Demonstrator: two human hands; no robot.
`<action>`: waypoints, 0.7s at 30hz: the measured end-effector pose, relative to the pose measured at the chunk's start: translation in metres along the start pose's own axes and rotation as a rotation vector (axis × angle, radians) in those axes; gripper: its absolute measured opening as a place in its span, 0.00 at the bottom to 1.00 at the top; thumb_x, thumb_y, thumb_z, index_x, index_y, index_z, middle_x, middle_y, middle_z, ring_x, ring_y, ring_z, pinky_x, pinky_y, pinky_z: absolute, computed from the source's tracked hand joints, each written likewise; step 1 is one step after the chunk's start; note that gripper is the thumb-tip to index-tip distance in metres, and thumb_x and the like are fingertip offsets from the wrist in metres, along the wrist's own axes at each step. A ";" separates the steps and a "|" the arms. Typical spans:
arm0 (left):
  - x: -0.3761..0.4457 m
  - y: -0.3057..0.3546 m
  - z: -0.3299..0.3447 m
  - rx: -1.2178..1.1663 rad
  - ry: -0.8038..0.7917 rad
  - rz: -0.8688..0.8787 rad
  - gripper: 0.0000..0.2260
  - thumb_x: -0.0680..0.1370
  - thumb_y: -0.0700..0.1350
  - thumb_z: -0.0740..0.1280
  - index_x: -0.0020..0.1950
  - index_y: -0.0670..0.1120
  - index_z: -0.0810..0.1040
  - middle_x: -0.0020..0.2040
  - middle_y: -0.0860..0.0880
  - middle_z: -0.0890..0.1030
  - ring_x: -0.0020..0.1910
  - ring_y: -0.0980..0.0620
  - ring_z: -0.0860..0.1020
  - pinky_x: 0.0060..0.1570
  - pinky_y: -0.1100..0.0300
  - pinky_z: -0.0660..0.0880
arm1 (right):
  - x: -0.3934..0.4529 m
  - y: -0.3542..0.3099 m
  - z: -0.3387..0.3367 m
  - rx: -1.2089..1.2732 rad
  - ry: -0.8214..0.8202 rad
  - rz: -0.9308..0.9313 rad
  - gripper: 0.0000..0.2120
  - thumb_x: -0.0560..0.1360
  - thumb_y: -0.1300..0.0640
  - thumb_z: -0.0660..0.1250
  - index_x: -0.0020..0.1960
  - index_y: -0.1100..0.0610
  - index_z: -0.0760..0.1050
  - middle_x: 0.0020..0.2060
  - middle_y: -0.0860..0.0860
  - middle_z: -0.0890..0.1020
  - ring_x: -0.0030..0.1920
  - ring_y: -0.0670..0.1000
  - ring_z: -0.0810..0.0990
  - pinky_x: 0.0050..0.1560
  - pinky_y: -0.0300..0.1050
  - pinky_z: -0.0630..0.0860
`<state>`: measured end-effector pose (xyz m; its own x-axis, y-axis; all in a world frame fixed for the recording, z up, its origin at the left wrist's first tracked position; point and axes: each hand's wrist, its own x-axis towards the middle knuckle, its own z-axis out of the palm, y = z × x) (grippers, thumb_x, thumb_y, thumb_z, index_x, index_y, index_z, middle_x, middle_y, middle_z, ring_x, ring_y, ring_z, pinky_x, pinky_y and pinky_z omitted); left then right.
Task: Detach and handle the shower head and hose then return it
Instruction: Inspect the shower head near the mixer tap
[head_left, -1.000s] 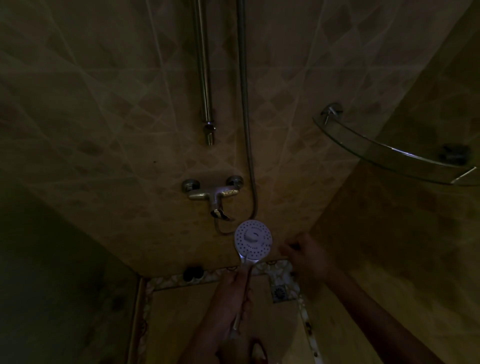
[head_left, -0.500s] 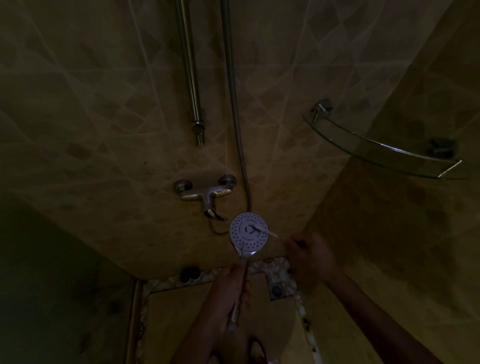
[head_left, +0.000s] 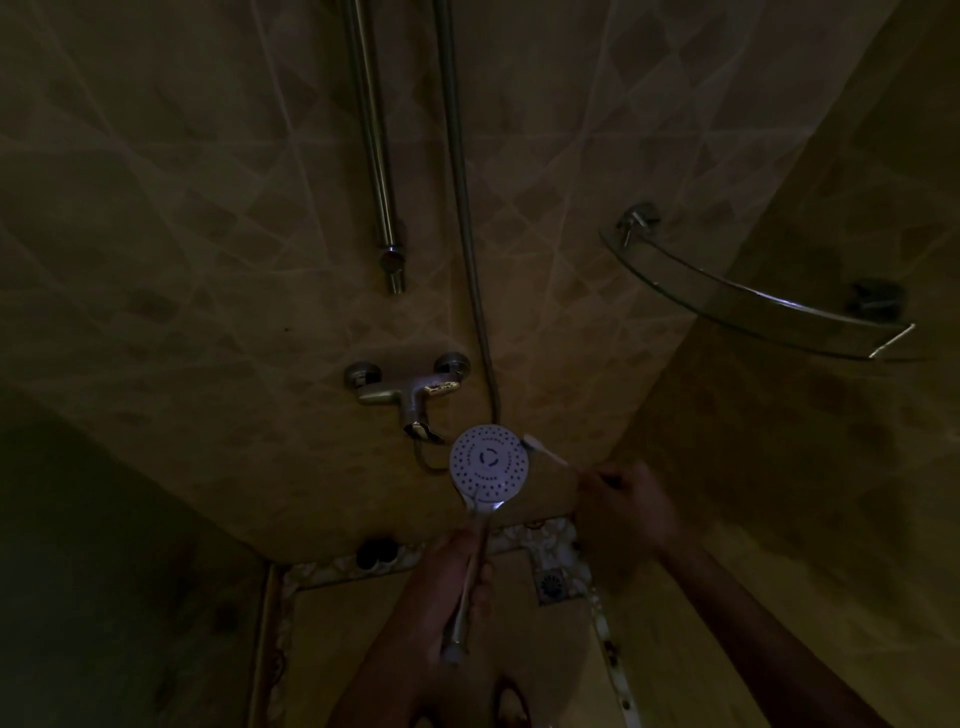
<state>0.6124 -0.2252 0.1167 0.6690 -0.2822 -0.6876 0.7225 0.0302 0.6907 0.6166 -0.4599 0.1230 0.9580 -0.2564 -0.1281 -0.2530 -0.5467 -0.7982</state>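
Tiled beige wall in a dim shower corner, diamond pattern; tiled floor below the hands with a mosaic border and one square floor drain between the two forearms. Left hand clenched around the handle of the one white shower head, held upright, spray face toward the camera, disc above the fist. Right hand sits just right of the head, fingers pinched on a thin white stick-like tool whose tip touches the disc's right edge; exact tool type too dark to tell. One metal hose drops down the wall above the left hand, passes behind the head and loops to the one chrome mixer tap, just above-left of the head. One vertical slide rail left of the hose, ending above the tap. One glass corner shelf above the right hand, on two chrome mounts. One dark round object at the wall base, left of the left hand.
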 end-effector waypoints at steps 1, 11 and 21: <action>-0.001 -0.001 0.001 0.014 -0.004 0.006 0.14 0.79 0.51 0.59 0.43 0.41 0.73 0.26 0.48 0.76 0.19 0.53 0.68 0.19 0.65 0.64 | 0.004 -0.002 0.001 -0.011 0.029 0.019 0.14 0.77 0.54 0.65 0.39 0.62 0.82 0.34 0.63 0.83 0.29 0.52 0.75 0.32 0.43 0.66; -0.002 0.000 0.002 0.103 0.051 0.060 0.18 0.79 0.55 0.61 0.36 0.45 0.75 0.23 0.49 0.75 0.19 0.52 0.69 0.20 0.64 0.65 | 0.002 0.001 -0.001 0.005 0.064 -0.049 0.15 0.76 0.51 0.66 0.31 0.45 0.79 0.25 0.41 0.79 0.27 0.38 0.75 0.29 0.39 0.68; 0.000 0.003 0.007 0.209 0.078 0.112 0.19 0.81 0.51 0.58 0.35 0.41 0.74 0.23 0.48 0.75 0.17 0.53 0.70 0.18 0.65 0.64 | 0.000 0.005 0.014 -0.199 0.046 -0.120 0.16 0.77 0.47 0.64 0.31 0.47 0.76 0.24 0.42 0.77 0.28 0.39 0.76 0.30 0.39 0.67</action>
<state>0.6128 -0.2322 0.1205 0.7605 -0.2131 -0.6133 0.5963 -0.1445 0.7896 0.6175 -0.4516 0.1106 0.9769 -0.2137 -0.0083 -0.1634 -0.7210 -0.6734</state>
